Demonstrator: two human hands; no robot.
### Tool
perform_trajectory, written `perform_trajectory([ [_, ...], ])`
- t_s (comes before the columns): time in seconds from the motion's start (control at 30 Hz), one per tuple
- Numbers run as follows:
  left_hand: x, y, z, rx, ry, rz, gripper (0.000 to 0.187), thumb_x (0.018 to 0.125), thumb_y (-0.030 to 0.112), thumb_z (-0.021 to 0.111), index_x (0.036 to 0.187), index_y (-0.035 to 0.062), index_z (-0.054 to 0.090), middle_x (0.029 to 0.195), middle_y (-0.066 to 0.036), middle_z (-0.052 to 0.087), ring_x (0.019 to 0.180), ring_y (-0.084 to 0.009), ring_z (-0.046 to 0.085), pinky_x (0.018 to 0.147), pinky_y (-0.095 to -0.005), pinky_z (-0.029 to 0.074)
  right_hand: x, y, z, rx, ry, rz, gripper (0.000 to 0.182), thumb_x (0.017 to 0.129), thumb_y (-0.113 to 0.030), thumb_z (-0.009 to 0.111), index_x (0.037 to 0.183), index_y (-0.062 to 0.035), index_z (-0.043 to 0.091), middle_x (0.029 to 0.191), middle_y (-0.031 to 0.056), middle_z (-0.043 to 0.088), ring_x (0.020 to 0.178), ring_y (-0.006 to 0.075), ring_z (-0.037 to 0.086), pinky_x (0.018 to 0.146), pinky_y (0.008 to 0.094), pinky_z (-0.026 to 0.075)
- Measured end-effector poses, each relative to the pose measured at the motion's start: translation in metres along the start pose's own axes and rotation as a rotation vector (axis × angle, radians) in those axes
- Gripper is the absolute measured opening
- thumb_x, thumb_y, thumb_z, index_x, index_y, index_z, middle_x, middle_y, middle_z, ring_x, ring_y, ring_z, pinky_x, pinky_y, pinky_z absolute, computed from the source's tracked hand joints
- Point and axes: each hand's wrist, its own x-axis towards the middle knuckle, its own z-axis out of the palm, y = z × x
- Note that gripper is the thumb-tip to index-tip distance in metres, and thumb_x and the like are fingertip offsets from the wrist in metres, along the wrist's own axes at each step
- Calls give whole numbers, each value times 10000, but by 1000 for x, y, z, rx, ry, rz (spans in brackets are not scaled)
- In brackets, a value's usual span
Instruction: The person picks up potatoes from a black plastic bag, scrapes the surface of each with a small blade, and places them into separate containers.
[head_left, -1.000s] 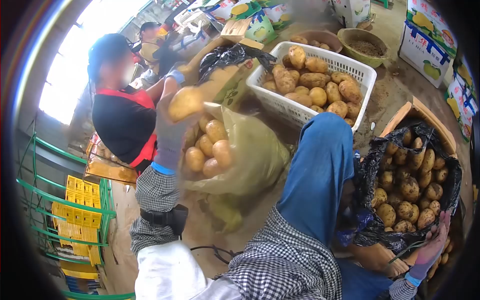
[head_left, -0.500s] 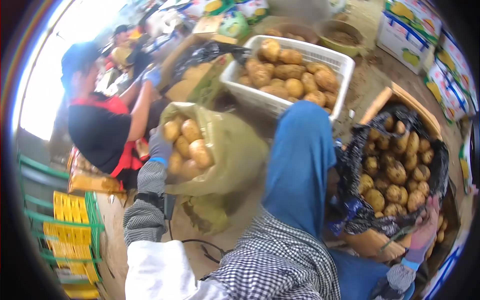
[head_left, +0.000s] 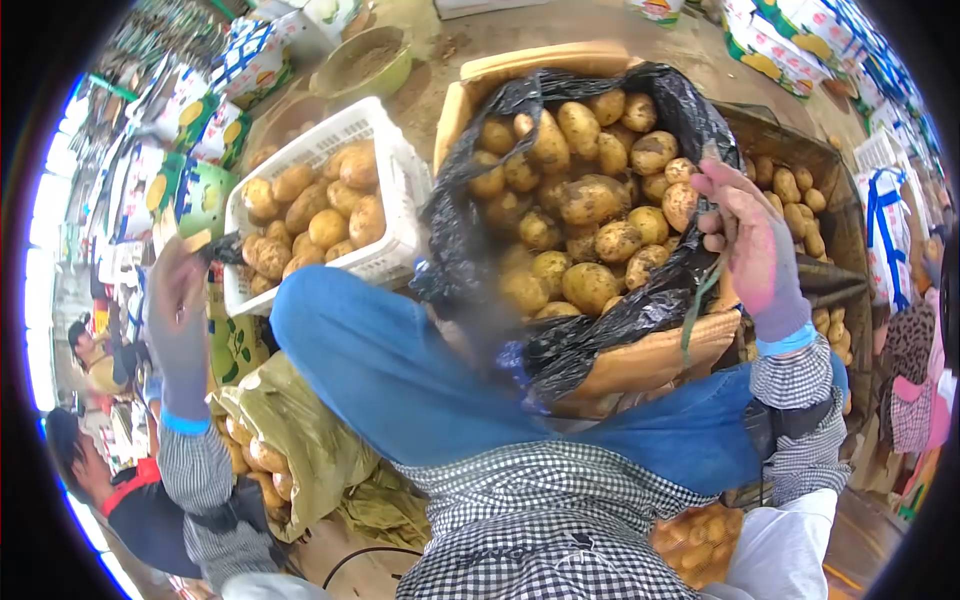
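Observation:
My left hand (head_left: 180, 285), in a grey-purple glove, is raised left of the white plastic crate (head_left: 400, 170) of potatoes. Its fingers are loosely parted and blurred, with no potato in them. Below its wrist stands an olive sack (head_left: 320, 420) with potatoes at its mouth. In front of me a cardboard box (head_left: 650, 355) lined with a black plastic bag (head_left: 590, 345) holds many soil-marked potatoes (head_left: 595, 200). At that box's right edge is my right hand (head_left: 755, 240), also gloved, fingers bent but apart, close to the liner. A thin green strap (head_left: 703, 305) hangs below it.
Another container of potatoes (head_left: 800, 200) stands beyond the lined box on the right. A yellow-green basin (head_left: 365, 65) sits at the back left. Printed cartons (head_left: 770, 45) are stacked behind. A co-worker in dark and red clothing (head_left: 150, 520) is at lower left.
My view has turned right, bringing the lined box to the centre. My left hand has come away from the sack and up. My right hand remains by the lined box's edge.

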Motion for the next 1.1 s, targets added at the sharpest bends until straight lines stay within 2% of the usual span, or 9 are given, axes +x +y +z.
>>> perform_trajectory([
  [0.13, 40, 142, 162, -52, -619, 242, 525, 850, 73, 680, 1348, 60, 513, 1251, -131, 603, 1109, -209, 609, 948, -337, 495, 0, 9, -10, 54, 48, -31, 312, 982, -188, 532, 1254, -68, 626, 1145, 55, 675, 767, 72, 607, 656, 211, 497],
  [0.2, 39, 154, 259, 23, -637, 804, 623, 833, 231, 669, 1392, 67, 449, 1284, -162, 545, 1178, -312, 565, 974, -413, 459, -1, 9, -11, 68, 92, -46, 306, 978, -168, 536, 1253, -70, 631, 1126, 64, 679, 757, 76, 610, 645, 210, 505],
  [0.37, 12, 211, 387, 351, -924, 551, 796, 774, 328, 719, 1441, 86, 358, 1297, -213, 523, 1113, -398, 580, 967, -453, 472, -8, 4, -11, -2, 113, -66, 472, 956, -39, 480, 1426, -87, 471, 1182, 97, 626, 723, 84, 599, 605, 203, 503],
  [0.57, 27, 195, 380, -541, -1222, 222, 666, 833, 187, 728, 1406, 93, 401, 1196, -131, 588, 1072, -236, 622, 915, -369, 521, -10, 16, -22, -12, 74, -57, 518, 974, -6, 447, 1482, -80, 378, 1149, 89, 633, 703, 61, 576, 576, 172, 470],
  [0.67, 8, 207, 322, -893, -1260, -273, 741, 830, 319, 757, 1410, 50, 382, 1254, -86, 570, 1116, -198, 592, 959, -328, 487, -18, 17, -12, -65, -24, 47, 459, 995, -55, 449, 1453, -40, 422, 995, 36, 626, 678, 43, 531, 571, 167, 461],
  [0.77, -8, 206, 293, -1221, -1241, -452, 766, 846, 399, 747, 1413, 46, 372, 1261, -92, 569, 1135, -210, 586, 976, -352, 483, -20, 24, -1, -138, -140, 74, 453, 1006, -90, 451, 1458, -74, 430, 910, 11, 600, 653, 28, 508, 561, 153, 442],
  [0.8, -14, 207, 295, -1418, -1245, -418, 508, 981, 273, 586, 1390, 50, 383, 1183, -112, 587, 1055, -187, 604, 868, -308, 529, -21, 29, 3, -121, -146, 77, 450, 1008, -109, 459, 1458, -105, 442, 882, -2, 591, 631, 21, 490, 550, 149, 427],
  [0.93, -23, 224, 295, -1555, -1294, -545, 516, 1018, 442, 455, 1379, 77, 408, 1114, -78, 595, 957, -155, 596, 754, -270, 517, -19, 26, 14, -96, -111, 110, 434, 996, -102, 490, 1429, -83, 480, 902, 17, 612, 636, 27, 504, 553, 171, 439],
  [1.1, -27, 206, 303, -1327, -1149, -539, 522, 1029, 464, 402, 1352, 55, 438, 975, -56, 616, 794, -156, 595, 723, -276, 507, -13, 68, 23, -497, -251, -570, 413, 944, -23, 583, 1355, -7, 541, 1213, 100, 648, 771, 62, 565, 663, 218, 497],
])
